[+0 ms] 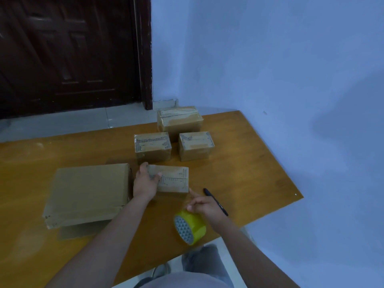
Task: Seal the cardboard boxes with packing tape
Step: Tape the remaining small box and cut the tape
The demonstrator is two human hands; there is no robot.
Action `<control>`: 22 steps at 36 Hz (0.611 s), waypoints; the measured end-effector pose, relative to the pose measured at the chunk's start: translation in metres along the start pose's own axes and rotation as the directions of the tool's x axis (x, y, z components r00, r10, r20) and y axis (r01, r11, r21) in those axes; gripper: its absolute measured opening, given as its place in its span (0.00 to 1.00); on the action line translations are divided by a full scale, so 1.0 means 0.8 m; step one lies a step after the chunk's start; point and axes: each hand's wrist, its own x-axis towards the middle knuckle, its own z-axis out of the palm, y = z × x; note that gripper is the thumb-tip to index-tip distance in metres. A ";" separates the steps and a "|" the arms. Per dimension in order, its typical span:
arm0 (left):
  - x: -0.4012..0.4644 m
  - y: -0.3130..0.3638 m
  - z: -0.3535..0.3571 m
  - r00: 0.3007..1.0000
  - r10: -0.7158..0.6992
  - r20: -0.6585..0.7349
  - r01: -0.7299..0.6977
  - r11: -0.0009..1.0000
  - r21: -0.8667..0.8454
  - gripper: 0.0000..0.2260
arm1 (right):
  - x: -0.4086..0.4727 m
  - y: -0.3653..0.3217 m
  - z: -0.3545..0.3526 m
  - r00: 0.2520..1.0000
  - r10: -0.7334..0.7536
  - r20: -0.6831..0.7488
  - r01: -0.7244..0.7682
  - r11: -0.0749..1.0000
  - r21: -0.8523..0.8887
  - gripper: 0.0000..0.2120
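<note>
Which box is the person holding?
The small box nearest the person: the left hand grips its end. The other boxes sit untouched.

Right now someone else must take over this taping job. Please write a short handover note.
Left hand grips the left end of the small box at table centre. Right hand holds the yellow tape roll near the table's front edge. Three boxes behind show tape on top. The large flat box lies left; its sealing cannot be judged. A black pen lies right. Left: tape the held box, check the flat one.
</note>
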 end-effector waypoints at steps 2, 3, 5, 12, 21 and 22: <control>0.000 -0.001 -0.005 1.000 0.008 -0.010 -0.009 0.999 -0.052 0.27 | 0.003 -0.003 -0.012 0.999 -0.007 -0.033 0.008 1.000 0.028 0.06; -0.001 -0.002 -0.007 1.000 0.007 -0.021 -0.009 0.997 -0.072 0.26 | 0.005 -0.003 -0.018 0.998 -0.009 -0.063 0.012 0.999 0.045 0.05; -0.005 -0.002 -0.010 0.999 0.007 -0.044 -0.011 0.995 -0.095 0.25 | 0.012 -0.004 -0.028 0.994 -0.015 -0.105 0.024 0.996 0.088 0.03; -0.027 -0.005 -0.005 0.984 0.153 -0.089 -0.164 0.977 -0.136 0.16 | 0.018 -0.018 -0.030 0.995 -0.079 0.054 0.064 0.970 0.236 0.05; -0.034 -0.011 0.000 0.982 0.132 -0.136 -0.172 0.926 -0.337 0.11 | 0.004 -0.003 -0.037 0.996 -0.061 -0.067 0.074 0.971 0.226 0.14; -0.036 -0.009 0.000 0.987 0.126 -0.104 -0.156 0.920 -0.359 0.12 | 0.004 -0.001 -0.038 0.996 -0.055 -0.077 0.069 0.977 0.203 0.12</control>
